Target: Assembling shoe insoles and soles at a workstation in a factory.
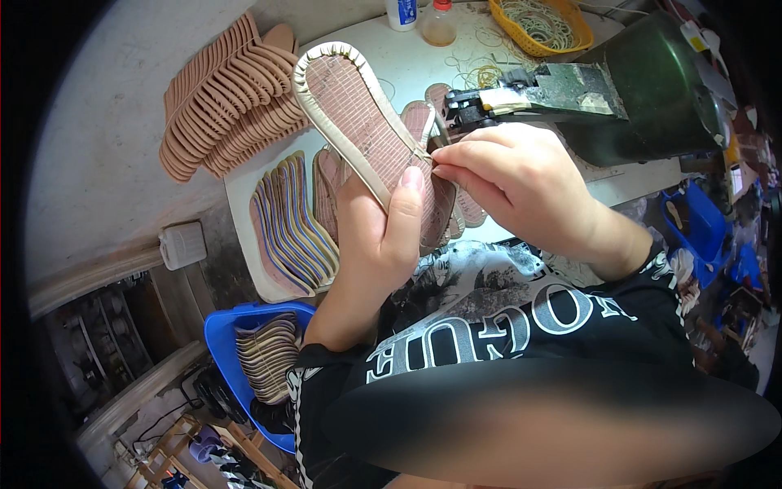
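Observation:
My left hand (376,236) grips a shoe insole (354,106) with a pink woven-looking face and a cream folded edge, holding it up by its lower end. My right hand (513,183) pinches the cream edge of the same insole at its right side, close to the nose of a dark green machine (643,90) with a black and metal head (489,102). More insoles lie on the white table (407,61) under the held one.
A fan of tan insoles (228,94) lies at the back left. A stack of striped insoles (289,224) rests on the table's left end. A blue bin (244,350) with more insoles stands below. An orange basket (542,20) of rubber bands, two bottles (419,16) stand at the back.

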Demonstrator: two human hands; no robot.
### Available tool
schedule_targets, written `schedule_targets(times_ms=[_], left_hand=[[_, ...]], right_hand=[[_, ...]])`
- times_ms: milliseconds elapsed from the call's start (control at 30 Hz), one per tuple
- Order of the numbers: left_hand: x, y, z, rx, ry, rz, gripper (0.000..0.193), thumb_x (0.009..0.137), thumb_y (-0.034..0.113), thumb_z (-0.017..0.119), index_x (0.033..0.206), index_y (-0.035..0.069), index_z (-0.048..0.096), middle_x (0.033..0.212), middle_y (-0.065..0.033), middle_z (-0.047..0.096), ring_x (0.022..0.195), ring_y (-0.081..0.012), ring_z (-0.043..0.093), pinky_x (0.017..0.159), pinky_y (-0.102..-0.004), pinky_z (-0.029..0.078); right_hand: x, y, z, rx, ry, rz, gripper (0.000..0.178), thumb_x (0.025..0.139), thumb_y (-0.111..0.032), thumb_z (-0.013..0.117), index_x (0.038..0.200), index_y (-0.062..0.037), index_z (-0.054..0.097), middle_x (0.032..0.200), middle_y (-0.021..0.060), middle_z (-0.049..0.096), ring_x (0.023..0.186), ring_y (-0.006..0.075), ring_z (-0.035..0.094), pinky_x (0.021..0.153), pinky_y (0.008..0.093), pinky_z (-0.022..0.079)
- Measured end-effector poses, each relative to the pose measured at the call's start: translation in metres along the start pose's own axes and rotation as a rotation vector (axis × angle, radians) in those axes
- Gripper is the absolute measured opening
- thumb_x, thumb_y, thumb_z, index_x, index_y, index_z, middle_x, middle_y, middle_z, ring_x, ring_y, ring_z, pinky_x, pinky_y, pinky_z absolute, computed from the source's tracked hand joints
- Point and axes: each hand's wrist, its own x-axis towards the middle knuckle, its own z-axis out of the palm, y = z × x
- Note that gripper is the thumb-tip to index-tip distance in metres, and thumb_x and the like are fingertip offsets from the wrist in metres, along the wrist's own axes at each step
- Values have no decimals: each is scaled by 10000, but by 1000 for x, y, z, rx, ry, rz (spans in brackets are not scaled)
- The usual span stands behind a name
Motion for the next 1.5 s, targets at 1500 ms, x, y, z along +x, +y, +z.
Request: schedule_targets(times_ms=[1500], left_hand=[[87,-64,47,331,37,13,258,786,219,676,780,-30,609,968,-156,498,897,-246,488,833,-328,403]], right_hand=[[-87,34,18,1280,115,895,292,928,-236,574,1097,1,554,893,27,645,741,72,598,596,230,497]])
